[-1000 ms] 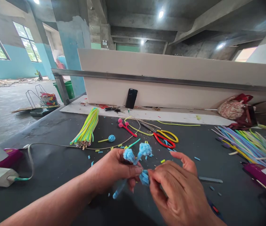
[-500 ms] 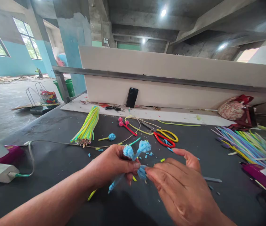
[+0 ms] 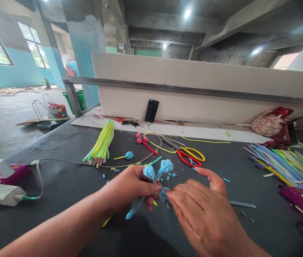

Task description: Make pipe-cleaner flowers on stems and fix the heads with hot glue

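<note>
Left hand [image 3: 136,187]: grip closed on blue fuzzy piece [image 3: 166,165], thumb against fingers. Piece sits in front of the person, above the dark tabletop [image 3: 60,148]: two fluffy balls up top, stem poking out down-left, third blue part between the hands. Right hand [image 3: 203,210]: grip pinched on that third part, little finger stuck out near the scissors [image 3: 179,152], red and yellow handles. Small blue offcuts [image 3: 173,175] beyond the hands. Farther back: blue ball on yellow-green stem [image 3: 129,155], red stem with pink balls [image 3: 149,147], yellow-green bundle [image 3: 101,142], phone [image 3: 151,110] leaning on white board [image 3: 194,98]. Pastel stems [image 3: 282,167] lie right.
</note>
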Motion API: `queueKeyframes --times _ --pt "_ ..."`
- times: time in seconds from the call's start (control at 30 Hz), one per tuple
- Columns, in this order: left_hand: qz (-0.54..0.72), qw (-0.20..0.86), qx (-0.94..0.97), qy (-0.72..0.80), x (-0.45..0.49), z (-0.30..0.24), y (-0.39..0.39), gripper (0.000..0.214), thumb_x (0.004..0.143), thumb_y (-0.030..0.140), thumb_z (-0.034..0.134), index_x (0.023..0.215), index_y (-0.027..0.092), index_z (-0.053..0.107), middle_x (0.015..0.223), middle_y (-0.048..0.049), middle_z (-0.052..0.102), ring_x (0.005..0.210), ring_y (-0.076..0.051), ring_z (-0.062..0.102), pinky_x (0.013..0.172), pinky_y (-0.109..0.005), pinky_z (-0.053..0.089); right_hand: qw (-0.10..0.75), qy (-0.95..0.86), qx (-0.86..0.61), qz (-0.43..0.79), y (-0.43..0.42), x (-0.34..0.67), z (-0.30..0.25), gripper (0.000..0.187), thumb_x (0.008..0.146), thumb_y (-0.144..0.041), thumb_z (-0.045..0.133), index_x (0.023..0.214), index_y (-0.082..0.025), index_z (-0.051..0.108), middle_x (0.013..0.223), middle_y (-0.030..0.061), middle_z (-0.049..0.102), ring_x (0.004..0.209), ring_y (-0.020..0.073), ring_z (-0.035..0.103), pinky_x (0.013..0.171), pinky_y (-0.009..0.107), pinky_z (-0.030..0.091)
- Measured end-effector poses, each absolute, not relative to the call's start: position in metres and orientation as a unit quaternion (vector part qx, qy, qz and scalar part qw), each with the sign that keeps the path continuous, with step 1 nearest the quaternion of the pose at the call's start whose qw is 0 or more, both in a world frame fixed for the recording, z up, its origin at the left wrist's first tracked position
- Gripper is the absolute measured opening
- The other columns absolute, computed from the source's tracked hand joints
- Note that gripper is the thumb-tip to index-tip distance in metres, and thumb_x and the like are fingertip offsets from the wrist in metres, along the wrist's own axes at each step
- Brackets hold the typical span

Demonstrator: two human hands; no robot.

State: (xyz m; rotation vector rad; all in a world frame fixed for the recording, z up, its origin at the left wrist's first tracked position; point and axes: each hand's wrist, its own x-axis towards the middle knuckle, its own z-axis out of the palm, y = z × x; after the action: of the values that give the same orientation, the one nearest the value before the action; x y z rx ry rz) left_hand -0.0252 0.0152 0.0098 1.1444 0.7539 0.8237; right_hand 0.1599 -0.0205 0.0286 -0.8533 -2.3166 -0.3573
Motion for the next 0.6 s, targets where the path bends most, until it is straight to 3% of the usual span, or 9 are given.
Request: queueKeyframes --times 0.2,0.43,0.6 --pt "0.368 0.732 0.475 0.321 -0.024 0.009 0.014 0.017 0.067 0.023 0.073 0.068 0.010 0.063 0.055 -0.0009 0.060 0.043 -0.008 0.052 0.043 -0.021 0.050 0.349 -0.876 -0.305 -0.135 -0.020 0.163 0.030 0.023 0.078 -0.001 0.049 0.086 -0.019 0.061 0.072 0.0001 0.067 0.065 0.0150 0.058 0.096 0.050 0.025" --pt "0.371 0.774 0.414 0.304 -0.022 0.012 0.009 0.013 0.069 0.019 0.072 0.070 0.009 0.064 0.054 -0.0007 0.061 0.042 -0.007 0.053 0.042 -0.019 0.051 0.422 -0.835 -0.306 -0.178 -0.024 0.155 0.020 0.016 0.076 -0.002 0.058 0.085 -0.015 0.062 0.068 0.0017 0.066 0.061 0.0152 0.058 0.088 0.048 0.034" --pt "0.387 0.777 0.412 0.278 -0.028 0.015 0.012 0.016 0.067 0.021 0.075 0.069 0.009 0.065 0.052 -0.0010 0.060 0.041 -0.008 0.053 0.041 -0.020 0.050 0.439 -0.827 -0.322 -0.141 -0.028 0.160 0.036 0.018 0.082 -0.005 0.056 0.092 -0.017 0.064 0.068 -0.0006 0.068 0.058 0.0122 0.060 0.087 0.042 0.035"
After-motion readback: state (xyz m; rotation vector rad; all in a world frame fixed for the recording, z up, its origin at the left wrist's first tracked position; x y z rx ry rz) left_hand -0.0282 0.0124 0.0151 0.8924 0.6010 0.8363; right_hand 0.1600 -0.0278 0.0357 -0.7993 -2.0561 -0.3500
